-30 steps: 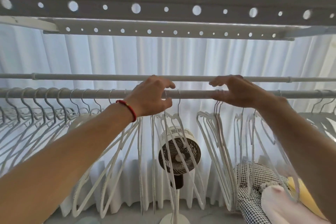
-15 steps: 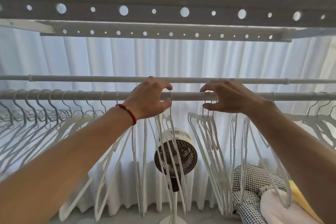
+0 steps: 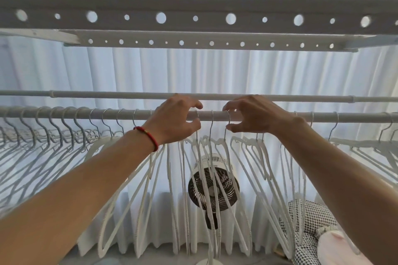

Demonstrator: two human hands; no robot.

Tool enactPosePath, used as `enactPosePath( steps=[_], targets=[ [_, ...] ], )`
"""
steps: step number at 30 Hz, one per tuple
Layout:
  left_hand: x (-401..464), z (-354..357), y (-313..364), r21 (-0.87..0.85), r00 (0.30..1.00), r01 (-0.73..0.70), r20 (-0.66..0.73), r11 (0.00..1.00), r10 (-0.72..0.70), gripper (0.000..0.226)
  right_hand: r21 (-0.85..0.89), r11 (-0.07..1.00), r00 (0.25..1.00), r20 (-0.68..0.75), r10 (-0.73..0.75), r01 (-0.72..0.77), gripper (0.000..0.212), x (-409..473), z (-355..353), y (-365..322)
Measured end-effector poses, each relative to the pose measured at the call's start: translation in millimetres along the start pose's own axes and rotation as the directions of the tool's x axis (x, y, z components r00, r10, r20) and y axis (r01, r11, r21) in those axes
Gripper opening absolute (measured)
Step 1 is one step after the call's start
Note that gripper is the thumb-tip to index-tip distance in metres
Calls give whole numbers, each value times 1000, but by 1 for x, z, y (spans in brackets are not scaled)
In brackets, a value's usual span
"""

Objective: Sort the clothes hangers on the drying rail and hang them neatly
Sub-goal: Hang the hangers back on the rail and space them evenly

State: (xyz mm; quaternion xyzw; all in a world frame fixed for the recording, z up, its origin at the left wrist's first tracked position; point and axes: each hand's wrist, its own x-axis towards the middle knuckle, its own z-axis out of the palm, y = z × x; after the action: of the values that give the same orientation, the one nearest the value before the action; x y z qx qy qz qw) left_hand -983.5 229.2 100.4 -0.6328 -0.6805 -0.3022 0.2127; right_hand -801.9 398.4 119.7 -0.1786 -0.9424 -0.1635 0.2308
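Observation:
A grey drying rail [image 3: 355,116] runs across the view at hand height, and several white hangers [image 3: 217,170] hang from it by metal hooks. A dense, evenly spaced row of hangers [image 3: 43,135] fills the rail's left part. My left hand [image 3: 174,120], with a red bracelet at the wrist, curls round the rail and pinches a hanger hook at its right side. Just to the right, my right hand [image 3: 252,114] pinches another hanger hook [image 3: 228,120] between thumb and fingers. One hook hangs between the two hands. More hangers [image 3: 370,146] hang at the far right.
A second thinner rail [image 3: 107,94] runs behind the first. Two perforated bars [image 3: 193,17] of the rack cross overhead. Behind hangs a white curtain. A standing fan [image 3: 213,185] is below the middle. Checked and pink fabric [image 3: 312,236] lies at the lower right.
My right hand has slid left along the rail with its hanger hook, closing the gap to my left hand. The hangers below it followed leftward.

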Motion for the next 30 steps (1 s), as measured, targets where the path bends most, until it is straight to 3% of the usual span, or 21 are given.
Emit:
enactPosePath(
  steps=[6, 11, 17, 21, 30],
  targets=[
    [-2, 0, -4, 14, 1000, -13, -5, 1000, 13, 36, -17, 1000, 1000, -9, 3, -3, 43, -1, 1, 1],
    [-2, 2, -1, 16, 1000, -22, 3, 1000, 22, 37, 128, 989, 997, 47, 67, -73, 72, -13, -6, 18],
    [2, 5, 3, 6, 1000, -23, 8, 1000, 23, 37, 163, 978, 987, 111, 113, -130, 63, -45, -2, 63],
    [3, 9, 9, 7, 999, -30, 19, 1000, 30, 36, 181, 979, 995, 20, 93, -95, 52, -46, 8, 64],
    [0, 7, 13, 12, 999, -32, -2, 999, 32, 35, 188, 979, 996, 57, 73, -82, 48, -26, 8, 45]
  ],
)
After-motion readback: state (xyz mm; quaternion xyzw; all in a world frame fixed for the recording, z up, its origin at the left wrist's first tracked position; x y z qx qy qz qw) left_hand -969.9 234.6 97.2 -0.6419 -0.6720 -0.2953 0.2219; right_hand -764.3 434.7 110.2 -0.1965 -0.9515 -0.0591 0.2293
